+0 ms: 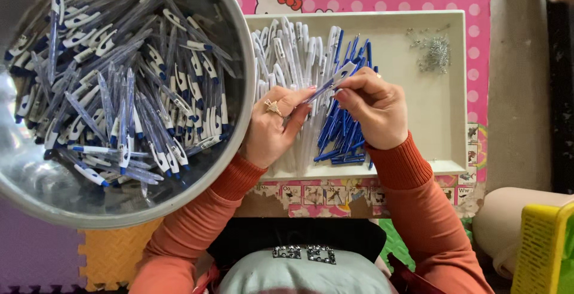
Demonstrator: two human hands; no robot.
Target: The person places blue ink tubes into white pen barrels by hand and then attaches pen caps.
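- The left hand (pixel 272 125) and the right hand (pixel 375 110) meet over the middle of a shallow cream tray (pixel 448 150), both closed on one pen (pixel 326 85).
- The pen is clear-bodied with a white clip end; it slants from the left fingertips up toward 1 o'clock, passing the right thumb and forefinger.
- The left hand, wearing a ring (pixel 273 107), pinches the pen's lower end in a narrow grip; the right hand pinches it further up the barrel.
- Under the hands, white pen barrels (pixel 281 49) lie heaped toward 10 o'clock of the tray, with blue pen parts (pixel 341 138) just beside them at 6 o'clock of the right hand.
- Small metal springs (pixel 435 52) sit at 2 o'clock in the tray, well apart from the hands.
- A big metal bowl (pixel 36 192), at 9 o'clock of the tray, holds many finished blue-and-white pens (pixel 119 85).
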